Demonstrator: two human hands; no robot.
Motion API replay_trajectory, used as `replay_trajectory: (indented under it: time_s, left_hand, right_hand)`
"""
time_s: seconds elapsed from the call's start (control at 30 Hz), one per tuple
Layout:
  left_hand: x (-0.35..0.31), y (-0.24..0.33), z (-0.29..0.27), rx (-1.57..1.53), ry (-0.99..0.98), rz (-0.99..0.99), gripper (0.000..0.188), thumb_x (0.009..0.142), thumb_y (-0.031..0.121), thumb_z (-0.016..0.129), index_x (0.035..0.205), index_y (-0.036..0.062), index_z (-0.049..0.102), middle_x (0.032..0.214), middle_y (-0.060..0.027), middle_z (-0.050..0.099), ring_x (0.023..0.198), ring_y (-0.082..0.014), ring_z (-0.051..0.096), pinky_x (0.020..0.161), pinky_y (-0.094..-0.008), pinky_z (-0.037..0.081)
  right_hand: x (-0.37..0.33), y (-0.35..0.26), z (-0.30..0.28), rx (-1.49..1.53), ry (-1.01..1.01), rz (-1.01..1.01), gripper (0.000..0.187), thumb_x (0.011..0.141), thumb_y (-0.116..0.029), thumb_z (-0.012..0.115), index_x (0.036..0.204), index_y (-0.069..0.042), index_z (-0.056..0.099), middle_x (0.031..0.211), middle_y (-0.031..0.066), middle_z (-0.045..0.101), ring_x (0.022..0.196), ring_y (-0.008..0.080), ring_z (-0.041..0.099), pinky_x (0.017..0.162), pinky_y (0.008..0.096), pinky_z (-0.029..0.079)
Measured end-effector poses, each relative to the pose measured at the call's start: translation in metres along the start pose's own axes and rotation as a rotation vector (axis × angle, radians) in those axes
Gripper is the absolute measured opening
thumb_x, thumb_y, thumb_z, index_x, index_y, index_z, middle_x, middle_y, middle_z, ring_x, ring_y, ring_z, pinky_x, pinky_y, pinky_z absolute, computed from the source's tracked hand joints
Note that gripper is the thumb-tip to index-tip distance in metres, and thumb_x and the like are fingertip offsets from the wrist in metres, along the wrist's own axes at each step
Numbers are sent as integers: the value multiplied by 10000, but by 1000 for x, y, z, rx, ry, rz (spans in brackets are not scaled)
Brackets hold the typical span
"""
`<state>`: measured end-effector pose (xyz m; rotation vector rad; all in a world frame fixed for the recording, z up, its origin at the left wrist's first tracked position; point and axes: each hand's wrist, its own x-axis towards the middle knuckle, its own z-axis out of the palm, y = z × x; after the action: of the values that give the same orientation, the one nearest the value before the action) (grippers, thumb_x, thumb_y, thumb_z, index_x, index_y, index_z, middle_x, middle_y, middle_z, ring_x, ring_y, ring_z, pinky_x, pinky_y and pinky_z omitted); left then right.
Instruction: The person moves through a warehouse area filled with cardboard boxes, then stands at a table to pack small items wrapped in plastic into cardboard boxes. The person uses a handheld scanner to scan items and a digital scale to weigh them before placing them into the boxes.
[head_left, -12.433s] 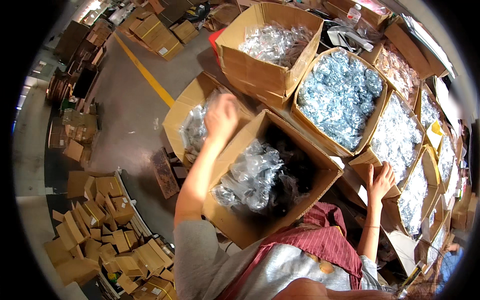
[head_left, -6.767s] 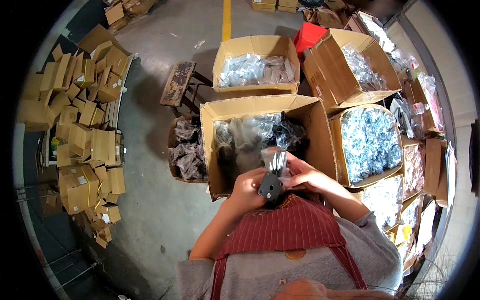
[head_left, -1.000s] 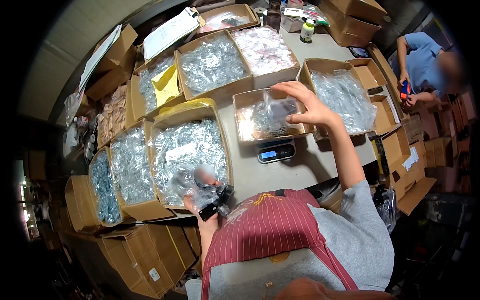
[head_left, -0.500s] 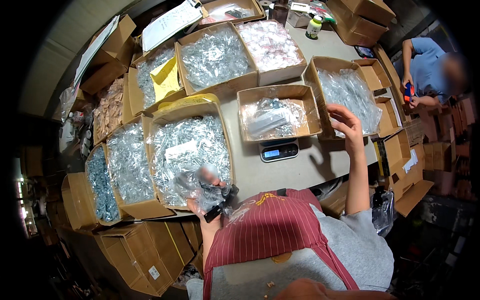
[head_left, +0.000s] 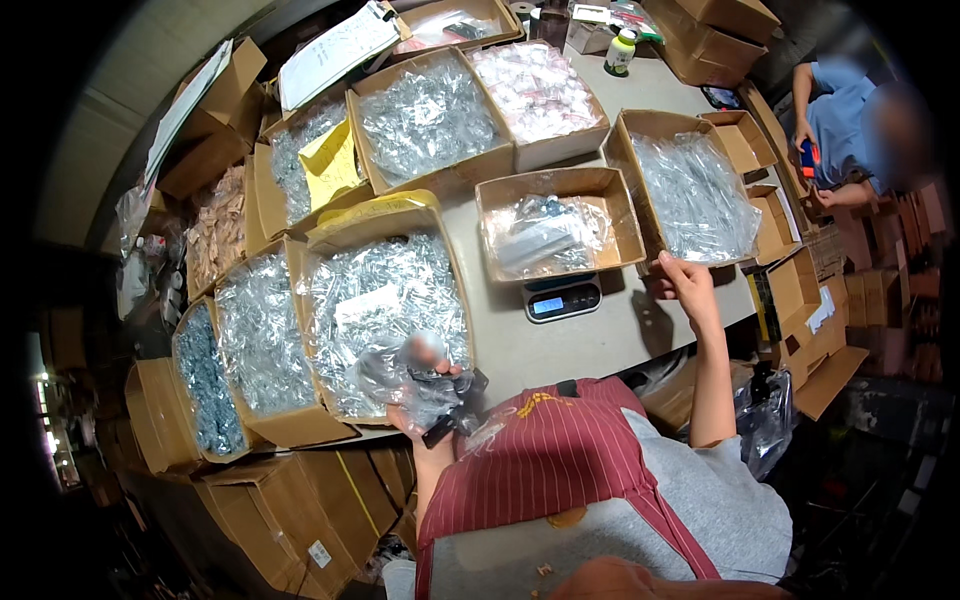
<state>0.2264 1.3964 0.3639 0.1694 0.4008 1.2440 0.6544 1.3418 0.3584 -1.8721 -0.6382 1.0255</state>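
My left hand [head_left: 412,424] is closed on a clear plastic bag [head_left: 400,378] with dark, bar-like pieces [head_left: 440,428] at its lower side. This bag is held above the near edge of a carton [head_left: 460,300] of small bagged metal parts, close to my apron. My right hand [head_left: 686,288] hovers over the table just below the box of long clear bags [head_left: 690,195], its fingers bent, a little apart and holding nothing visible. Between the hands, a shallow box [head_left: 630,225] with a few clear bags sits on a digital scale [head_left: 562,303] with a lit display.
Cartons of bagged hardware [head_left: 430,115] line the left and back of the table [head_left: 510,350]. A box of white packets [head_left: 530,90] and a green bottle [head_left: 620,53] stand at the back. At the far right, a person in blue [head_left: 840,125] holds a red-and-blue object.
My right hand has come down and toward me from beside the box of long bags. The bag in my left hand has shifted slightly right, covering more of the dark pieces.
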Motion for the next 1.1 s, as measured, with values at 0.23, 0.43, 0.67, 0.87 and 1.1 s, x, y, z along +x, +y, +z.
replay_trajectory:
  time_s: [0.23, 0.43, 0.67, 0.87, 1.1]
  left_hand:
    - [-9, 1, -46, -9, 42, -72, 688, 901, 530, 520, 1387, 46, 474, 1104, -271, 647, 1045, -417, 589, 934, -526, 474]
    - [-6, 1, -13, 2, 44, -88, 602, 834, 410, 647, 1317, 77, 513, 1071, -114, 563, 967, -277, 516, 912, -478, 427]
    - [-2, -2, -29, 201, 238, 86, 555, 872, 423, 531, 1224, -6, 533, 1021, -167, 609, 874, -314, 612, 786, -464, 518]
    - [18, -13, -6, 360, 389, 255, 545, 873, 414, 529, 1220, -6, 534, 1026, -164, 610, 872, -307, 614, 785, -461, 519]
    - [45, -37, 27, 430, 486, 323, 533, 874, 404, 526, 1215, -5, 535, 1031, -159, 612, 870, -298, 615, 783, -457, 520]
  right_hand:
    - [13, -19, 56, 192, -198, 216, 749, 941, -639, 478, 1314, 8, 543, 1174, 76, 610, 997, 156, 611, 674, 297, 561]
    - [35, 43, 59, 693, -188, 295, 426, 766, -185, 584, 1124, 47, 588, 1100, 193, 649, 989, 318, 668, 884, 494, 581]
    - [-21, -52, 31, 941, -386, 187, 672, 769, -186, 556, 1390, 30, 417, 1304, 224, 556, 1180, 391, 575, 999, 568, 489]
    - [1, -104, -81, 1369, -552, 60, 695, 830, -247, 546, 1440, 22, 348, 1385, 255, 480, 1210, 448, 539, 1008, 628, 462]
    - [74, -105, -256, 941, 154, -320, 571, 830, -126, 572, 1346, 67, 421, 1244, 193, 577, 1139, 302, 597, 1044, 461, 491]
